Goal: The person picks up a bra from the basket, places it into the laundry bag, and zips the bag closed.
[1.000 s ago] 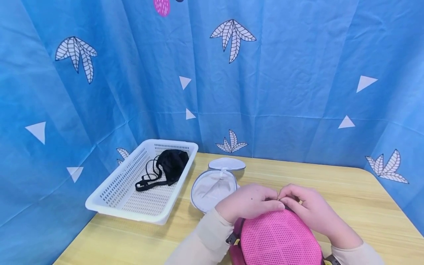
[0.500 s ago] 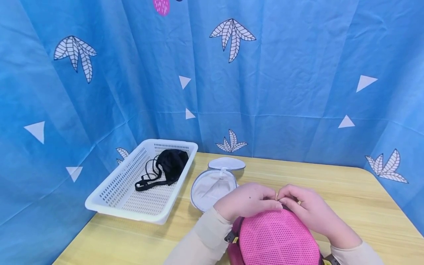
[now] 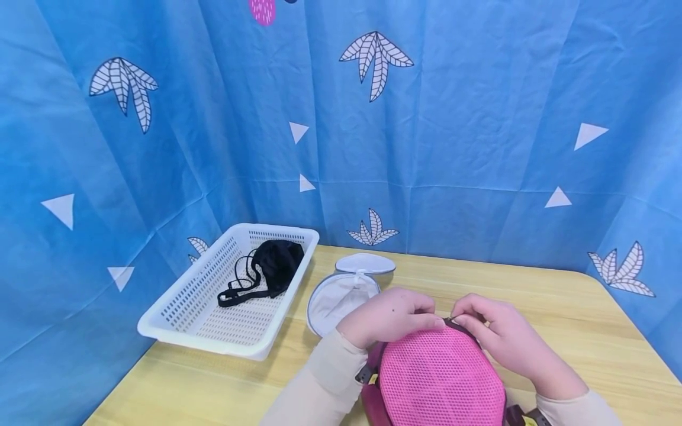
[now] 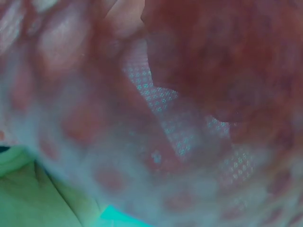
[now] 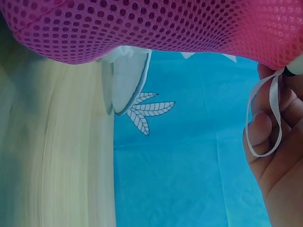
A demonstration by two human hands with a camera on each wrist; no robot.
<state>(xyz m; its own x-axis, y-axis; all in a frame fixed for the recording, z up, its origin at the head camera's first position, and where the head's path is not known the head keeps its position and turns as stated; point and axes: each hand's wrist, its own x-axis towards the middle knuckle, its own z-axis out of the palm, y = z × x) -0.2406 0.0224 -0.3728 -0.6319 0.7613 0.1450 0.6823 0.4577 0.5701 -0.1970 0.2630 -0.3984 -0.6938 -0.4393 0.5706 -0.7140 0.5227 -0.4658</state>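
A pink mesh bag (image 3: 442, 378) with a dark zippered edge stands in front of me in the head view. My left hand (image 3: 391, 319) grips its upper edge, thumb on the mesh and the other fingers curled behind. To its right, my right hand (image 3: 501, 331) pinches the dark edge between thumb and forefinger. The right wrist view shows the pink mesh close up, with a white ribbon loop (image 5: 273, 94) hanging against the right hand's fingers. Blurred reddish mesh (image 4: 80, 123) covers most of the left wrist view, hiding the left fingertips.
A white plastic basket (image 3: 256, 352) at the left holds a black drawstring pouch (image 3: 279, 266). Behind my left hand stands a white round mesh bag (image 3: 338, 305) with its lid (image 3: 364, 262) folded back. Blue curtain (image 3: 453, 148) surrounds the wooden table (image 3: 597, 319).
My hands have drawn a little apart, exposing dark edging between them. The left hand and the pink bag have shifted slightly left. Basket, pouch and white bag stay put.
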